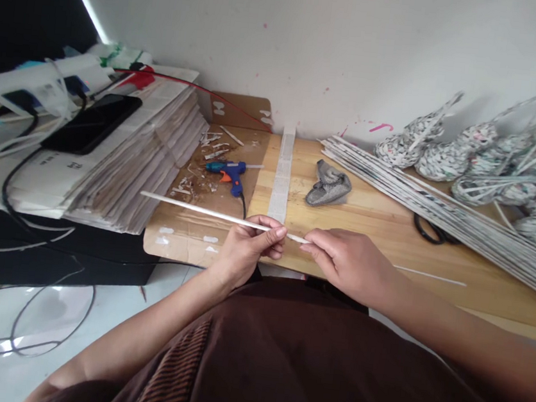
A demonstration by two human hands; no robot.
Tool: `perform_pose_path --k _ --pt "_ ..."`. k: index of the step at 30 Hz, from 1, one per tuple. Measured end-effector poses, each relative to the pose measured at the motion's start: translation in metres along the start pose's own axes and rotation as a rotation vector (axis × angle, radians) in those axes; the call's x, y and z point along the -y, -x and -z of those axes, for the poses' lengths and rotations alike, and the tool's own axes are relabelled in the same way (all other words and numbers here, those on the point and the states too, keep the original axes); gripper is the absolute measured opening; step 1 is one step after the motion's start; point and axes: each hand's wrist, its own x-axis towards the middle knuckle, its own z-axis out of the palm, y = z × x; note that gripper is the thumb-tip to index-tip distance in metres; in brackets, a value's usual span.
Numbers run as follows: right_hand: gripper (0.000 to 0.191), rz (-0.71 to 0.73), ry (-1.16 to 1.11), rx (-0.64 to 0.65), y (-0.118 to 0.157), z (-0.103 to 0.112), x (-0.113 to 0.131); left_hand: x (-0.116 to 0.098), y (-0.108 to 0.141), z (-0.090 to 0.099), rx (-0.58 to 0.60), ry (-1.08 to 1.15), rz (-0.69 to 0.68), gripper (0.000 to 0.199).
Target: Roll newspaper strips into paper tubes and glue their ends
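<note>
A long, thin white rolled-paper tube (199, 210) crosses in front of me over the table's near edge. My left hand (248, 247) pinches it between thumb and fingers, and its longer part sticks out to the left. Closed round the right-hand part of the tube is my right hand (351, 259), a short gap away from the left. A thinner white stick (433, 276) shows beyond my right hand; whether it joins the tube or lies on the table, I cannot tell. Behind my hands, a strip of printed paper (282, 177) runs back across the wooden table (366, 228).
A blue glue gun (233, 174) lies on cardboard (186, 243) among paper scraps. A grey cloth (328, 185) sits mid-table. At right are a bundle of paper tubes (442, 205), black scissor handles (427, 229) and woven paper pieces (452, 151). Stacked paper (158, 143) bears a phone (93, 123).
</note>
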Motion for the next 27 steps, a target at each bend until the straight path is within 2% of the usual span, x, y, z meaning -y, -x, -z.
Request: perform_pose_path --k 3,5,7,10,12,13,15,18,20,23,27 --pt "0.029 0.002 0.01 -0.009 0.001 -0.001 0.0 0.0 -0.001 0.0 -0.024 -0.01 -0.012 0.025" --pt "0.029 -0.061 -0.142 0.045 0.001 0.002 -0.001 0.0 -0.001 0.0 -0.028 -0.019 -0.019 0.025" --pt "0.033 -0.178 -0.412 0.182 0.001 0.007 -0.004 -0.001 0.0 0.001 -0.011 -0.022 -0.021 0.024" --pt "0.042 -0.353 -0.829 0.466 0.0 0.012 -0.01 -0.001 0.001 0.001 0.03 -0.023 0.009 0.024" --pt "0.044 -0.398 -0.911 0.536 -0.001 0.013 -0.011 0.0 0.002 0.0 0.038 -0.016 0.043 0.026" --pt "0.042 -0.389 -0.866 0.509 -0.002 0.013 -0.01 0.0 0.002 0.0 0.034 -0.013 0.059 0.027" --pt "0.035 -0.305 -0.648 0.366 -0.003 0.011 -0.006 0.001 0.002 -0.001 0.027 -0.008 0.083 0.028" --pt "0.025 -0.09 -0.253 0.126 -0.004 0.004 0.001 0.002 0.002 0.0 0.033 -0.001 0.093 0.029" --pt "0.026 0.023 -0.061 0.031 -0.004 -0.002 0.003 0.002 0.002 0.001 0.022 0.013 0.082 0.028" --pt "0.029 0.092 0.142 -0.043 -0.002 -0.008 0.002 0.003 0.003 0.003 0.0 0.018 0.06 0.026" --pt "0.028 0.128 0.286 -0.07 -0.001 -0.01 0.001 0.005 0.002 0.003 -0.025 -0.011 0.028 0.025"
